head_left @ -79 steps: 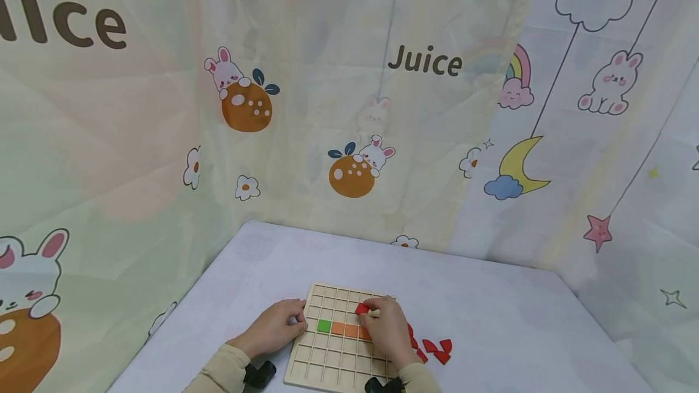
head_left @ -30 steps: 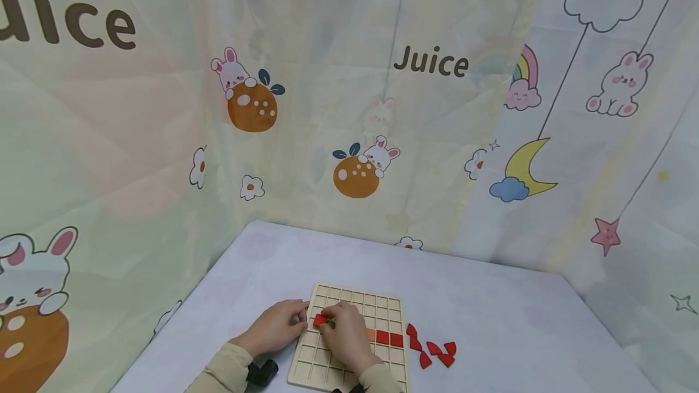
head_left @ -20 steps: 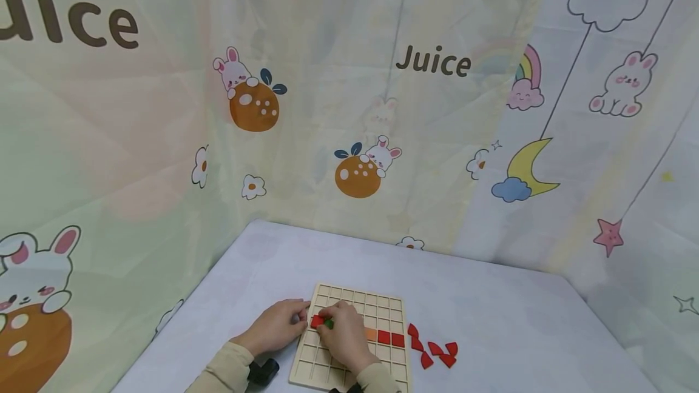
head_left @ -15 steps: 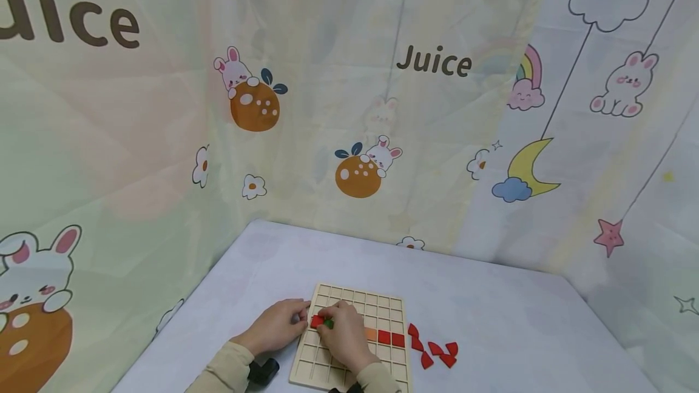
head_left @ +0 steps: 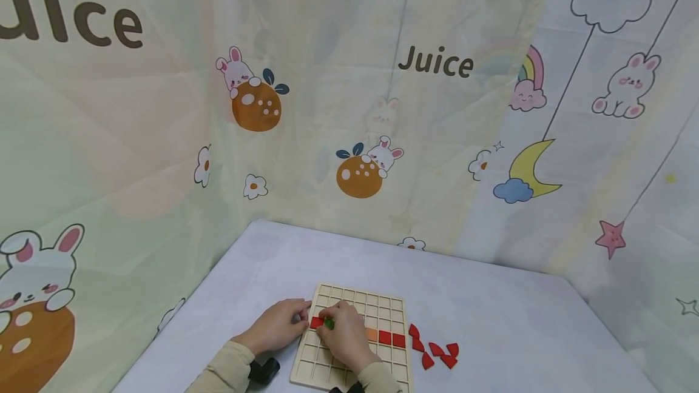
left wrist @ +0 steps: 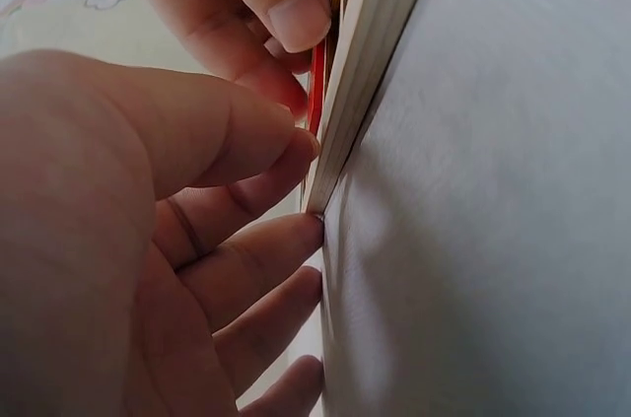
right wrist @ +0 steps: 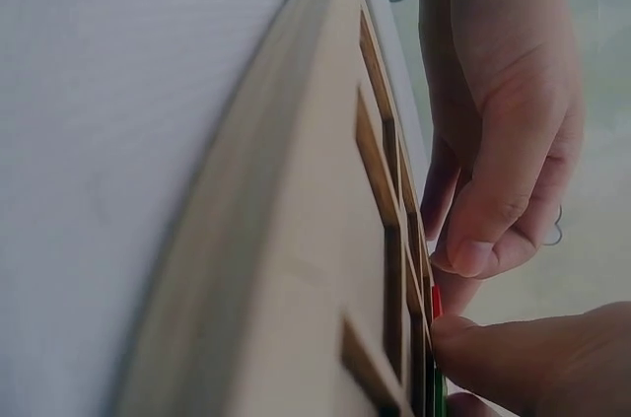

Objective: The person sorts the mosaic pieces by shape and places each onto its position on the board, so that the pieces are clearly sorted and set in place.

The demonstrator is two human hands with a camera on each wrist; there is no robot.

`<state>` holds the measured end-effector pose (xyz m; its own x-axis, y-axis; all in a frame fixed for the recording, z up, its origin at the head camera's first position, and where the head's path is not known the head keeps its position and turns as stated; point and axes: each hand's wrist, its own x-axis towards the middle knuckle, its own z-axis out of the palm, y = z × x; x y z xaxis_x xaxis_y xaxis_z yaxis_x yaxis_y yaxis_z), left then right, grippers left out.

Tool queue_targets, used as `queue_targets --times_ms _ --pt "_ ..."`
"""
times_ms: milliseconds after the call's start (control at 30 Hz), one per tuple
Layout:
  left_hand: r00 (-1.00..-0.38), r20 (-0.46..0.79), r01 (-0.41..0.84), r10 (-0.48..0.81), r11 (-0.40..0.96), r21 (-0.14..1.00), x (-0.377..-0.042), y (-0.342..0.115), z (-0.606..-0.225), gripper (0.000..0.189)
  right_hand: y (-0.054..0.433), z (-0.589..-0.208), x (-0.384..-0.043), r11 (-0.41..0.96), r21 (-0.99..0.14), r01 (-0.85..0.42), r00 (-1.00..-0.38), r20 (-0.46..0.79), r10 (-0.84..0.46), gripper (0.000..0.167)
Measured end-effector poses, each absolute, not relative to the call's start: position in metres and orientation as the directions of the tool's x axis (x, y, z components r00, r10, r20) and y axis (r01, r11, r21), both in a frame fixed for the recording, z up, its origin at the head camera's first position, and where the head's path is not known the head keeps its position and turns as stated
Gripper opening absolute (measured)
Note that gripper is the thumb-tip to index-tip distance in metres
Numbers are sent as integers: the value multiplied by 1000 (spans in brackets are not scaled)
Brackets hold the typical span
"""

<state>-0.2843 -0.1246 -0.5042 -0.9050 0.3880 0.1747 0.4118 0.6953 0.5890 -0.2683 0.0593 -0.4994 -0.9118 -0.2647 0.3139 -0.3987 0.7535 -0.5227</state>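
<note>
A pale wooden grid board point(head_left: 322, 373) lies on the table. My right hand point(head_left: 346, 333) reaches over it, thumb and fingertips pinching a red square tile point(head_left: 316, 322) at the row's left end. Beside that tile a green tile point(head_left: 329, 324) shows partly under the fingers. An orange tile point(head_left: 372, 335) and two red tiles point(head_left: 392, 338) appear further right in this row; my right hand hides the stretch between. At the board's left edge rests my left hand point(head_left: 278, 325). The left wrist view shows its fingertips point(left wrist: 308, 230) against the board's side.
Several loose red fan-shaped pieces point(head_left: 435, 349) lie right of the board on the white table point(head_left: 502, 320). A printed curtain point(head_left: 306, 199) hangs behind the table. Black wrist devices point(head_left: 264, 371) sit close to the board's near end.
My right hand has carried the red tile leftward across the board to the row's left end, where it now sits lower and flatter. The left hand stays at the edge.
</note>
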Motion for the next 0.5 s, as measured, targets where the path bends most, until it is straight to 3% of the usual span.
queue_targets --times_ms 500 --pt "-906 125 388 404 677 625 -288 -126 -509 22 93 -490 -261 750 -544 -375 -913 355 -199 18"
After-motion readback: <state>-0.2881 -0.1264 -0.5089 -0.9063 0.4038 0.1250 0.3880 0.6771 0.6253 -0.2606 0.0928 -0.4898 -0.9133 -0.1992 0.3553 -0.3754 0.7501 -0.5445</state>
